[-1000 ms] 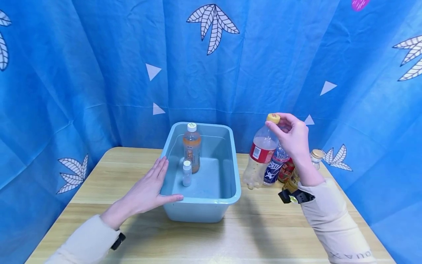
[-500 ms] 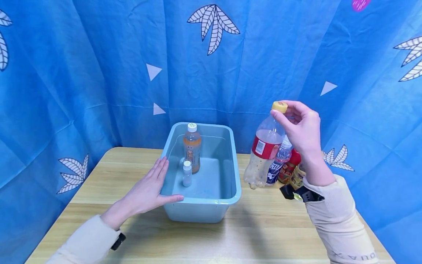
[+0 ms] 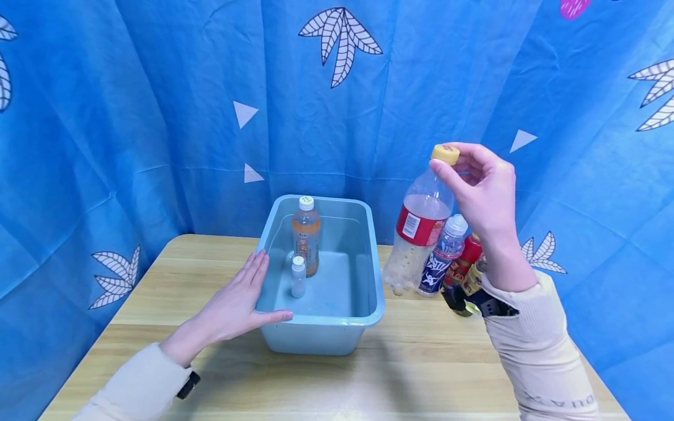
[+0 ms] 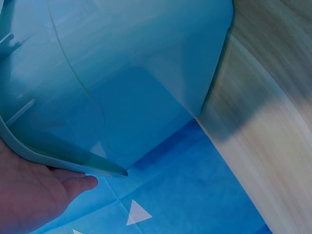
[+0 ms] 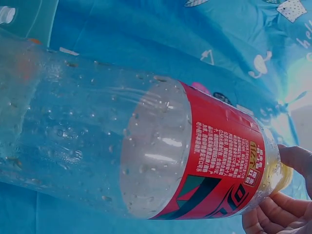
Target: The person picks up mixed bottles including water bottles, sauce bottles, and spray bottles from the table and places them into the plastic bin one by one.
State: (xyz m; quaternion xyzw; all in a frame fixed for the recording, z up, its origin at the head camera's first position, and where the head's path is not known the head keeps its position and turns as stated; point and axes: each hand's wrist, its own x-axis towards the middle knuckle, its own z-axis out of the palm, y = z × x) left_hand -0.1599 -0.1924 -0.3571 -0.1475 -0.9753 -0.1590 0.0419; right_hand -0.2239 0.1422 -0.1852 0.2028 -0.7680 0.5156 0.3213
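Note:
My right hand (image 3: 487, 196) pinches the yellow cap (image 3: 445, 154) of a large clear plastic soda bottle (image 3: 423, 227) with a red label. The bottle leans, its base toward the basin, and looks lifted a little off the table. In the right wrist view, droplets cling inside the soda bottle (image 5: 78, 131), and thumb and fingers hold its cap end. My left hand (image 3: 231, 307) rests on the near left corner of a light blue plastic basin (image 3: 310, 339), fingers straight along the rim. Inside stand an orange-labelled bottle (image 3: 307, 240) and a small white-capped bottle (image 3: 298, 279).
Right of the soda bottle stand a blue-labelled bottle (image 3: 441, 263), a red bottle (image 3: 461, 260) and a jar (image 3: 475, 278) partly hidden by my wrist. They stand on a wooden table (image 3: 432, 362). A blue curtain (image 3: 337, 134) hangs close behind.
My right hand has moved up and slightly right, raising the soda bottle by its cap; in the last half second it has also shifted slightly left. My left hand stays on the basin.

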